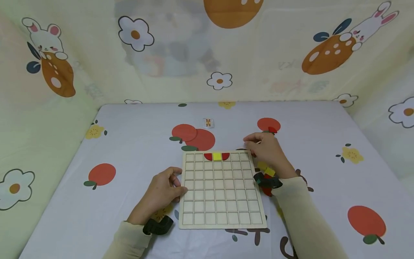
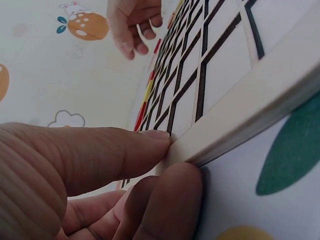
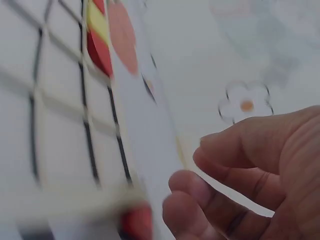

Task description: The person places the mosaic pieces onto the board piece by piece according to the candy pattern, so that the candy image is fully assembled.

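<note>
My left hand [image 1: 163,185] pinches the wooden grid board [image 1: 209,195] — likely light and stiff, best held by its rim [image 2: 245,102] — my loosely bent right hand [image 1: 266,153] holding nothing.

Pale bunny-print cloth walls [image 1: 181,90] behind a fruit-patterned table [image 1: 64,216]

A pale gridded board [image 1: 221,194] lies flat on the bench [image 1: 139,151], a yellow square [image 1: 217,156] between two curved red pieces [image 1: 208,157] in its far row; loose pieces [image 1: 270,172], red and yellow, lie right.
</note>
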A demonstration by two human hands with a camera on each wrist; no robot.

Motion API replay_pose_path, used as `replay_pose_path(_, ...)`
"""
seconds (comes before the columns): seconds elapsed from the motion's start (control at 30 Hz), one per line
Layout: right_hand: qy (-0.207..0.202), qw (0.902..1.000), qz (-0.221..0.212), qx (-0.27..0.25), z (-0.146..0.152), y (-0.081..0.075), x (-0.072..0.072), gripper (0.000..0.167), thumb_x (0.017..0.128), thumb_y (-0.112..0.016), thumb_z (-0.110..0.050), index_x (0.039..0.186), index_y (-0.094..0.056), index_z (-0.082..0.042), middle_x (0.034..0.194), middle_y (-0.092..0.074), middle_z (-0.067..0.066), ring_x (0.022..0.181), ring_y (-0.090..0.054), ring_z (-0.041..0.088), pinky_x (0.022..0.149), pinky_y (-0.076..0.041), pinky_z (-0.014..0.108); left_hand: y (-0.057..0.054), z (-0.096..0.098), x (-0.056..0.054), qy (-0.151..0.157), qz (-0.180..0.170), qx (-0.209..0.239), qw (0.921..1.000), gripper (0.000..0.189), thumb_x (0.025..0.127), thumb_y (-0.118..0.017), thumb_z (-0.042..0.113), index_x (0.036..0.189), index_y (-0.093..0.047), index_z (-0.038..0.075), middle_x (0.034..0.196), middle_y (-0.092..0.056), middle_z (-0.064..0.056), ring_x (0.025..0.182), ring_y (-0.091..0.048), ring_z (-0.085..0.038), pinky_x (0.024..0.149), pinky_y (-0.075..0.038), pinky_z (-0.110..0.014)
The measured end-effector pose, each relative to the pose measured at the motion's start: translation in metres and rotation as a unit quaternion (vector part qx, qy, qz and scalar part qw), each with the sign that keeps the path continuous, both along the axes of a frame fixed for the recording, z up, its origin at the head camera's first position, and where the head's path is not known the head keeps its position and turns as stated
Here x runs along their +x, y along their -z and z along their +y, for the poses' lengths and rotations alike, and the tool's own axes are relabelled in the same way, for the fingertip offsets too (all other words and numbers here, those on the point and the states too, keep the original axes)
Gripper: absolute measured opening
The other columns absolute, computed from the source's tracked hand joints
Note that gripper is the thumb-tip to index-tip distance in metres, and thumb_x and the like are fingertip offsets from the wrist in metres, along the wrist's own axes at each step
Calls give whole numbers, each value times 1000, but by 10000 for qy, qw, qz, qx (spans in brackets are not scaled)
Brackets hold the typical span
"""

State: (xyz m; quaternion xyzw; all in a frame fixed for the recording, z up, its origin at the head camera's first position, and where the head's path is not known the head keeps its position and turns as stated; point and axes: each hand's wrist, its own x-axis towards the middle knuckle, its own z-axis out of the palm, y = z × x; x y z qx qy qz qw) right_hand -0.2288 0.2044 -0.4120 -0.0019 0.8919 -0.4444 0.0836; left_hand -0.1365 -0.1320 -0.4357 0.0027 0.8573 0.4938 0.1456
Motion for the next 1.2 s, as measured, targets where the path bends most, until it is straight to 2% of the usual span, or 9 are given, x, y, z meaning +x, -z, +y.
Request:
replay_pose_path(0.07, 123, 9995, 1, 299, 10, -1, -1, 31, 102, -63, -23, 125, -72, -4, 116, -67, 17, 96, -60, 29, 72, -51, 32, 0, 0, 0, -10, -20, 2, 10000, 57, 86, -82, 2, 138, -58, -1, 86, -58, -7, 57, -62, -17, 55, -53, -28)
replay_pose_path(0.2, 123, 9975, -169, 668, 24, 1, -4, 32, 100, -64, -23, 124, -72, -4, 111, -67, 17, 89, -59, 28, 72, -50, 33, -1, -1, 1, 10, -11, 15, 10000, 56, 86, -81, 1, 137, -58, -1, 86, -58, -8, 57, -62, -16, 54, -52, -27)
replay_pose_path(0.43, -100, 9937, -540, 975, 25, 7, -6, 31, 94, -69, -22, 119, -74, -4, 105, -66, 13, 99, -56, 28, 77, -49, 34, -1, -1, 1, -52, -72, 15, 10000, 58, 86, -82, 2, 138, -58, -1, 86, -59, -7, 58, -62, -17, 56, -53, -28)
replay_pose_path(0.77, -22, 9927, -571, 1061, 21, 5, -3, 14, 95, -72, -18, 97, -73, -5, 92, -71, 11, 83, -61, 26, 67, -51, 31, 1, -1, 0, -22, -9, 10, 10000, 58, 86, -82, 3, 139, -58, -1, 86, -59, -7, 58, -63, -17, 56, -53, -28)
replay_pose_path(0.9, -99, 9918, -673, 1084, 21, 2, -2, 18, 95, -72, -19, 105, -73, -4, 94, -71, 11, 85, -62, 26, 70, -52, 31, 1, 0, 0, -9, -23, 14, 10000, 58, 86, -82, 3, 139, -58, -1, 86, -59, -7, 58, -63, -17, 56, -53, -28)
replay_pose_path(1.03, -383, 9883, -782, 1249, 19, -2, -1, 28, 94, -73, -19, 117, -73, -3, 96, -68, 10, 91, -61, 27, 73, -51, 33, 2, 0, 0, -5, -23, -19, 10000, 58, 86, -82, 3, 139, -58, -1, 86, -59, -7, 58, -63, -17, 56, -53, -28)
replay_pose_path(1.2, -715, 9878, -849, 1091, 18, -8, 2, 30, 93, -72, -11, 120, -71, 0, 83, -63, 8, 80, -59, 24, 70, -50, 33, 1, 1, 0, -22, 5, -66, 10000, 58, 86, -82, 2, 139, -57, -1, 86, -59, -7, 58, -62, -17, 56, -53, -29)
